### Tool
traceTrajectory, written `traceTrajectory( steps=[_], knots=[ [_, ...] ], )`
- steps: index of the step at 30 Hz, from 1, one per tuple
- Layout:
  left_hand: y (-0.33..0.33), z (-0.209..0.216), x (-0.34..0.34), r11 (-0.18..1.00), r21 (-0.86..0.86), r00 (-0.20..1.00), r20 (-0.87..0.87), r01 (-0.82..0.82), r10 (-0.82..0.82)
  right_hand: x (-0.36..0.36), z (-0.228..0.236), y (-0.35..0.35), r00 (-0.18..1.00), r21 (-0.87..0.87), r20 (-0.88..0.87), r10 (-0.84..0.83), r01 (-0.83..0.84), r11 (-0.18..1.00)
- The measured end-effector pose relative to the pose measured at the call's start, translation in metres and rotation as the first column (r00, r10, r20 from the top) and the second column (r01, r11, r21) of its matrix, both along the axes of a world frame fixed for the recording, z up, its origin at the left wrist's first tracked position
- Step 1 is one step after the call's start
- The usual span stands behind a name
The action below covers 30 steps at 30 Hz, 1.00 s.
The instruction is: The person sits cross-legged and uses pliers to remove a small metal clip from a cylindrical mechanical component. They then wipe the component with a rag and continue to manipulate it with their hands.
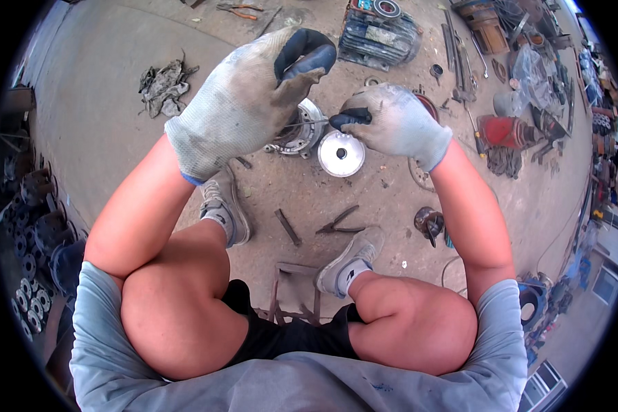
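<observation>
Both my hands wear white knitted gloves with dark fingertips. My right hand [390, 122] is closed, its fingers pinching the end of a thin metal rod [316, 123]. The rod points left over a round metal motor housing [312, 112] and ends near the lower edge of the left glove. Higher up, my left hand [254, 93] is closed with thumb and fingers curled into a loop. Its palm side is turned away, so whatever it grips is hidden. Just below the hands lies a silver disc-shaped cover [341, 154] with a dark centre hole, beside the housing.
A finned motor body [378, 38] with a bearing [386, 7] on top lies ahead. Pliers [340, 221] and a flat metal bar [288, 227] lie between my shoes. A crumpled rag [166, 86] is at left. Tools and a red jack-like part [507, 131] crowd the right.
</observation>
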<state>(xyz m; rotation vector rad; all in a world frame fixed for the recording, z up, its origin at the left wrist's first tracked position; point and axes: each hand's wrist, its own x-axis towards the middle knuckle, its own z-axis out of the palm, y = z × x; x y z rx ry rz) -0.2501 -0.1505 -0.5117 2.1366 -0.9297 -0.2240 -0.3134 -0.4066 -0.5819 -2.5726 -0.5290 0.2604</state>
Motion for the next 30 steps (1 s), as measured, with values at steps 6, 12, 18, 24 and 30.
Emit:
traceTrajectory(
  steps=[6,12,18,24,30],
  knots=[
    [0.001,0.0,-0.003,0.999,0.017,0.999,-0.024,-0.031,0.031,-0.002,0.042,0.022,0.999,-0.198,-0.001,-0.037,0.036,0.979],
    [0.005,-0.001,0.001,0.997,0.056,0.998,0.03,-0.049,0.047,-0.004,0.037,0.025,0.998,-0.086,0.01,-0.069,0.069,0.994],
    [-0.002,-0.006,-0.023,0.92,-0.321,0.971,-0.158,-0.224,0.181,-0.029,-0.005,0.002,0.985,-0.011,-0.014,-0.169,0.169,0.986],
    [-0.019,-0.01,-0.023,0.708,-0.512,0.808,-0.572,-0.486,0.14,-0.066,0.011,-0.01,0.937,0.081,-0.185,-0.298,0.317,0.945],
    [-0.006,-0.004,0.0,0.864,-0.438,0.84,-0.541,-0.25,-0.031,-0.09,0.013,0.0,0.769,0.192,-0.552,-0.324,0.495,0.847]
  ],
)
